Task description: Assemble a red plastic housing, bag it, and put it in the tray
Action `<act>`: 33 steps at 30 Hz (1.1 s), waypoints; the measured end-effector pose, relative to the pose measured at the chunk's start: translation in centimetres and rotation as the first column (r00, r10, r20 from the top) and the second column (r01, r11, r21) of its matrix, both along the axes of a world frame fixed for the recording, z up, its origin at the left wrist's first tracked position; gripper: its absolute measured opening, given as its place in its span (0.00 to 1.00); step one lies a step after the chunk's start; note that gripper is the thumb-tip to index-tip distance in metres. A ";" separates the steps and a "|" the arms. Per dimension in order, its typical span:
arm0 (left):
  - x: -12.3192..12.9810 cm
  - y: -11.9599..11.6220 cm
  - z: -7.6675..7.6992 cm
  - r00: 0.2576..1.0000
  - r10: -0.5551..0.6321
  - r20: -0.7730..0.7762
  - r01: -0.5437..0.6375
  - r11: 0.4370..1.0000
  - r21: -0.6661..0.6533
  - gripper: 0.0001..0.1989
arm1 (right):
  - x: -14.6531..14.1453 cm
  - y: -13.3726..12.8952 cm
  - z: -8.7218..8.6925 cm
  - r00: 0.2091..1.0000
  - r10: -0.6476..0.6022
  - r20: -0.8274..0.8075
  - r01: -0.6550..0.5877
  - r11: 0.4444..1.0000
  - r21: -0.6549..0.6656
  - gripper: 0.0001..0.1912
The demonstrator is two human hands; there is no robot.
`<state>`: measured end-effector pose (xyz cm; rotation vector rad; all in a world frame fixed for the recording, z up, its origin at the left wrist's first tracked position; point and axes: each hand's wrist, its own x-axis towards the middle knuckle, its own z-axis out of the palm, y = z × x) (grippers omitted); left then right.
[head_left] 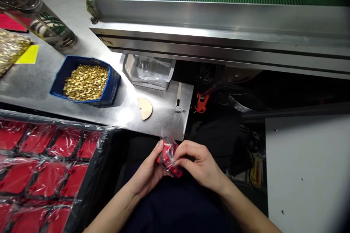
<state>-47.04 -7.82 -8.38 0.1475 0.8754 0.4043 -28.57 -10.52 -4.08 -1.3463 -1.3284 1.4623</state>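
Observation:
My left hand (150, 171) is closed around a small red and black item in clear plastic (167, 151), held above my lap just off the table's near edge. The fingers of my right hand (201, 160) pinch the plastic at the item's right side; exactly what lies between the fingertips is hidden. A cream half-round piece (145, 109) lies on the metal table beyond my hands. To its right are a slim white-handled tool (179, 93) and a small metal clipper-like tool (179, 110).
A blue bin (113, 83) holds small gold-coloured metal pieces. Behind stands a grey bin (166, 85) with clear plastic in it. At left is a black crate (102, 167) of plastic-wrapped red items. A bottle (51, 25) stands back left; a conveyor's metal side rail (218, 22) crosses ahead.

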 end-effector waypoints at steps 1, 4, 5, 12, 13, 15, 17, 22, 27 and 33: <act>0.1 -0.3 -0.1 0.999 0.053 0.008 -0.053 0.999 -0.004 0.23 | -0.1 0.2 -0.4 0.998 -0.055 0.006 0.055 0.998 -0.011 0.07; 0.3 -0.8 -0.2 0.988 0.152 0.012 -0.152 0.988 -0.004 0.22 | -0.5 0.4 -1.7 0.981 -0.183 0.063 0.187 0.981 -0.057 0.04; 0.3 -0.9 -0.2 0.986 0.168 0.013 -0.168 0.986 -0.009 0.22 | -0.6 0.4 -1.9 0.979 -0.189 0.072 0.194 0.978 -0.073 0.03; 0.0 -0.6 -0.4 0.970 0.243 -0.005 -0.242 0.966 -0.089 0.21 | -0.2 0.7 -0.2 0.965 -0.024 0.262 0.038 0.998 -0.048 0.07; -0.1 -0.5 -0.4 0.963 0.267 -0.017 -0.268 0.958 -0.100 0.20 | -0.1 0.6 0.1 0.947 0.007 0.322 -0.006 1.000 -0.005 0.07; -0.1 -0.3 -0.4 0.952 0.305 -0.026 -0.306 0.944 -0.123 0.21 | -0.4 0.4 0.4 0.913 0.068 0.402 -0.113 0.990 0.089 0.10; -0.2 -0.2 -0.3 0.950 0.312 -0.010 -0.310 0.942 -0.127 0.22 | -0.9 0.0 0.2 0.890 0.067 0.452 -0.158 0.973 0.167 0.16; -2.2 -1.1 -0.3 1.000 0.007 -0.023 -0.005 0.998 0.065 0.35 | -2.4 -0.6 -0.1 0.877 -0.038 0.479 -0.062 0.980 0.191 0.11; -6.4 -1.1 1.1 0.867 0.108 -0.486 0.325 0.616 0.718 0.47 | -1.6 -0.7 0.3 0.924 0.147 0.352 -0.132 0.989 -0.066 0.17; -7.8 -1.1 5.8 0.883 -0.122 -0.454 0.465 0.357 0.810 0.32 | -1.6 -1.4 -1.8 0.958 0.256 0.128 -0.231 0.956 -0.183 0.26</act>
